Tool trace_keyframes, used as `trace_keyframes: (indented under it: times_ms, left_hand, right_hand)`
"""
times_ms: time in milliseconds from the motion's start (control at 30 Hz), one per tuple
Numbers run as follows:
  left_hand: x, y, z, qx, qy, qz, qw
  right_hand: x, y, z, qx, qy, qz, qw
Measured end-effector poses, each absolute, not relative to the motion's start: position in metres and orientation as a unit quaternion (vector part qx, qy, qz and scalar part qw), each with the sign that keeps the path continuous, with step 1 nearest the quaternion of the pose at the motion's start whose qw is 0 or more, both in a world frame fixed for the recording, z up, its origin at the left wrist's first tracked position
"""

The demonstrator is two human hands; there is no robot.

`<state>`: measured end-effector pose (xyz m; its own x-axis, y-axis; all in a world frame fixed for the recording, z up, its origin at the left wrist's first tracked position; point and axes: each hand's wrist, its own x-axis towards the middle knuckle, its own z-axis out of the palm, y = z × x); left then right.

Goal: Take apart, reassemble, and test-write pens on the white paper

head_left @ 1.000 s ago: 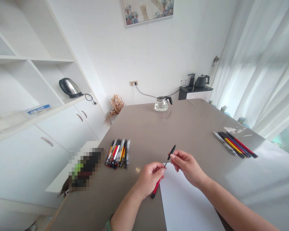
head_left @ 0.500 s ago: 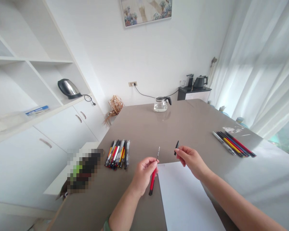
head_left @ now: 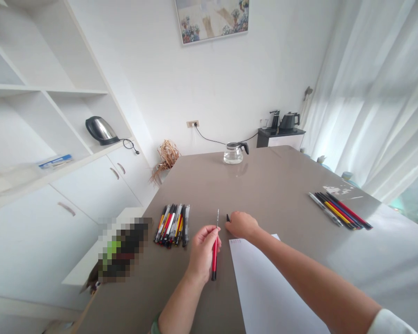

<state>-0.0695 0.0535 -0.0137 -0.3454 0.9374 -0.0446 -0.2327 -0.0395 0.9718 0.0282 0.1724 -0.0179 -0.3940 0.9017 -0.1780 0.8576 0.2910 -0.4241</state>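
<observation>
My left hand (head_left: 202, 253) is closed around a red pen (head_left: 214, 260) held upright over the table, its thin uncapped tip pointing away from me. My right hand (head_left: 243, 225) rests low on the grey table (head_left: 264, 185) just beyond the top edge of a white sheet of paper (head_left: 264, 287). Its fingers are curled over a small black pen cap (head_left: 227, 217), whose end pokes out at the hand's left side. A bundle of several pens (head_left: 172, 225) lies to the left of my left hand.
A second row of several pens (head_left: 339, 211) lies at the table's right side. A glass pot (head_left: 234, 152) stands at the far edge. White shelves hold a steel kettle (head_left: 99, 130) on the left. A pixelated dark object (head_left: 121, 248) sits by the table's left edge.
The black cap came off the red pen in my right hand. That hand then moved left and down to the table with the cap. My left hand turned the pen more upright.
</observation>
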Motion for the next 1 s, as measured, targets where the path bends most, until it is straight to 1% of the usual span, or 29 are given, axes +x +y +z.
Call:
trace_keyframes:
  times_ms: [233, 500, 667, 867, 933, 1000]
  left_hand:
    - [-0.072, 0.055, -0.017, 0.341, 0.520, 0.636, 0.457]
    - [-0.072, 0.055, -0.018, 0.338, 0.526, 0.632, 0.458]
    - [-0.072, 0.055, -0.017, 0.342, 0.528, 0.628, 0.459]
    - [-0.070, 0.055, -0.016, 0.356, 0.534, 0.607, 0.468]
    - [-0.068, 0.054, -0.015, 0.374, 0.535, 0.594, 0.470]
    - [-0.067, 0.053, -0.015, 0.391, 0.536, 0.580, 0.472]
  right_hand:
    - [0.027, 0.173, -0.020, -0.555, -0.802, 0.219, 0.008]
    - [0.030, 0.172, -0.021, -0.554, -0.799, 0.233, 0.029]
    - [0.033, 0.174, -0.022, -0.540, -0.797, 0.259, 0.079]
    - [0.050, 0.167, -0.013, -0.503, -0.784, 0.316, 0.180]
    - [0.056, 0.162, -0.010, -0.468, -0.759, 0.397, 0.220]
    - [0.061, 0.156, -0.009, -0.409, -0.701, 0.521, 0.263]
